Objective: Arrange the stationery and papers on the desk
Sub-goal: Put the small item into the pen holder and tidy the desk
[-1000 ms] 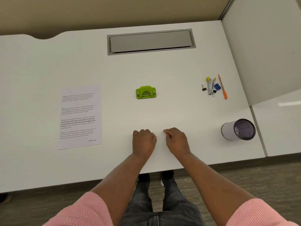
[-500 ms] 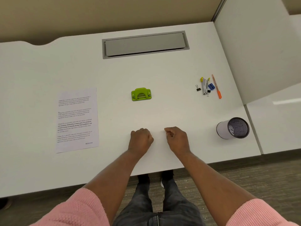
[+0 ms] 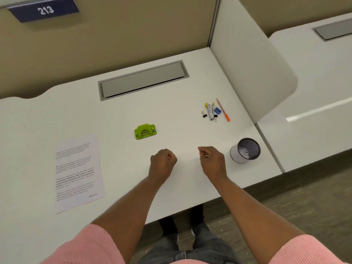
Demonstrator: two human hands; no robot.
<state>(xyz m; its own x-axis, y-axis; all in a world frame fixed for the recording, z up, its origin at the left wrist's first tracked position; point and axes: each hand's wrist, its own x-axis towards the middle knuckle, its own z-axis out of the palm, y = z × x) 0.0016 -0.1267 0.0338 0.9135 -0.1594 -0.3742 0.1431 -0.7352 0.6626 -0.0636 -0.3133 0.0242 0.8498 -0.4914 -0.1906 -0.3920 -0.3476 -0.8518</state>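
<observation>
Both fists have drifted apart since a moment ago, and the view has tipped up far enough to bring in a blue sign [image 3: 44,10] reading 213 on the far wall.

White desk [image 3: 95,115] fills the scene, with a grey hatch [image 3: 142,80] set into its far side. On the left lies a printed sheet of paper [image 3: 78,173], flat and square to the near edge. Right side, near the edge, a mesh cup [image 3: 245,150] lies tipped on its side, mouth facing right, with a few small bits inside that are too small to tell.

Left hand [image 3: 162,162] sits centre-near, curled into a closed fist, nothing showing in it. Right hand [image 3: 212,161] is just to its right, well short of the cup, fingers curled in and pinched together; something thin and pale pokes out at the fingertips, but I cannot tell what it is.

Beyond the left hand sits a green hole punch [image 3: 145,131], alone. Far right, a tight cluster: an orange pen [image 3: 223,109], a grey stapler [image 3: 210,111] with a yellow end, a blue sharpener [image 3: 217,110], and two black binder clips [image 3: 204,114], one on each side of the stapler.
</observation>
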